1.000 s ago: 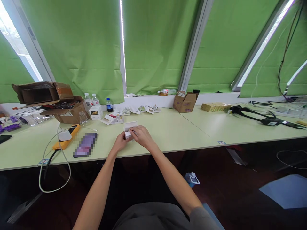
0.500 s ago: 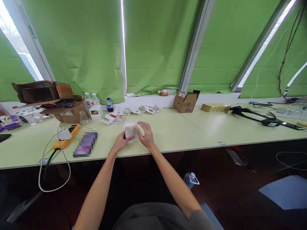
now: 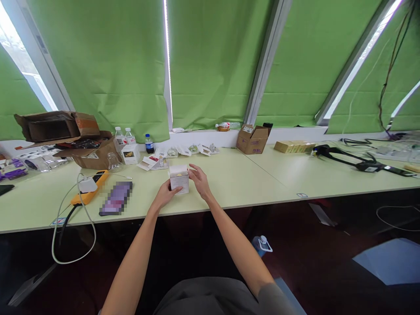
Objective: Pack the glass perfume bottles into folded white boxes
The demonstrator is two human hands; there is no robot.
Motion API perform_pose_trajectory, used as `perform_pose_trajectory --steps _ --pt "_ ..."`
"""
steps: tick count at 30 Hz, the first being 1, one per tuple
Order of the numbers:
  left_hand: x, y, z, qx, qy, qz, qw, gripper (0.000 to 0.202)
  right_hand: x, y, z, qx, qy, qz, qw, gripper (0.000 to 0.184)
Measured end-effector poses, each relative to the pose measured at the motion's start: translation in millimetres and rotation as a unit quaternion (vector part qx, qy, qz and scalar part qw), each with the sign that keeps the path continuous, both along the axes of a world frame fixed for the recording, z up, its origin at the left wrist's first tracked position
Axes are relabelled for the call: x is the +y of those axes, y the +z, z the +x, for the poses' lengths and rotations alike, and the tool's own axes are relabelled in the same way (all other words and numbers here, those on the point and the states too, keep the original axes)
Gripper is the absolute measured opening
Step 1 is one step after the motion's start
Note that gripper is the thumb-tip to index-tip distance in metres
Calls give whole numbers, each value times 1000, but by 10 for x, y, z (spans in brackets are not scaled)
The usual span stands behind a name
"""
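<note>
Holding the small white cardboard box (image 3: 179, 179) upright on the table, just in front of you and between your hands, you have your left hand (image 3: 165, 195) against its lower left side, fingers curled over the front face in a loose grip. Your right hand (image 3: 200, 182) stands half open at the box's upper right, its spread fingers (image 3: 192, 169) reaching to the edge; whether they press on the box or sit just beside it is too fine to tell. The box's face shows a small yellowish print. Both hands work over the pale green laminate table (image 3: 236, 177). Left of your left hand lie a phone with a pixelated screen (image 3: 116, 198) and, further on, an orange power strip (image 3: 89, 187) with a white charger (image 3: 87, 185) plugged in. Beyond your hands, near the wall, sit loose white cardboard packaging inserts (image 3: 151, 163) and a row of small clear plastic trays (image 3: 172, 152). Further left of those stand a brown cardboard carton (image 3: 93, 156) and a blue-labelled plastic bottle (image 3: 149, 144). Well to the right of your right hand are a small brown cardboard box (image 3: 252, 140) and a row of yellow boxes (image 3: 293, 147).
</note>
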State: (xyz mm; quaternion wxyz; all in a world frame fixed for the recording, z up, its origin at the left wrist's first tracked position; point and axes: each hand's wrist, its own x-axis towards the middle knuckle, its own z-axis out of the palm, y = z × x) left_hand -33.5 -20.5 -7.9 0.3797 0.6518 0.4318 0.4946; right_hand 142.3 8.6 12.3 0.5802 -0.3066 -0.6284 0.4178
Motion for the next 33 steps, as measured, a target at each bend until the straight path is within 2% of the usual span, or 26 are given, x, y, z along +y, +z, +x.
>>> perform_pose_trajectory --steps 6,9,13,23,28,33 --pt "35 -6 18 -57 9 21 998 49 0 -104 15 12 46 -37 998 63" --pt "23 3 12 -51 34 38 997 50 56 -150 26 -16 62 -34 997 61" --pt "-6 5 15 -35 37 59 997 51 133 -187 82 -74 75 -19 994 55" --pt "150 -2 165 18 27 35 999 48 316 -237 329 -119 45 -13 992 50" --pt "270 -25 327 -11 13 25 1000 46 400 -230 457 -109 29 -20 993 46" --pt "291 -98 410 -22 22 22 999 46 369 -186 444 -91 16 -36 995 41"
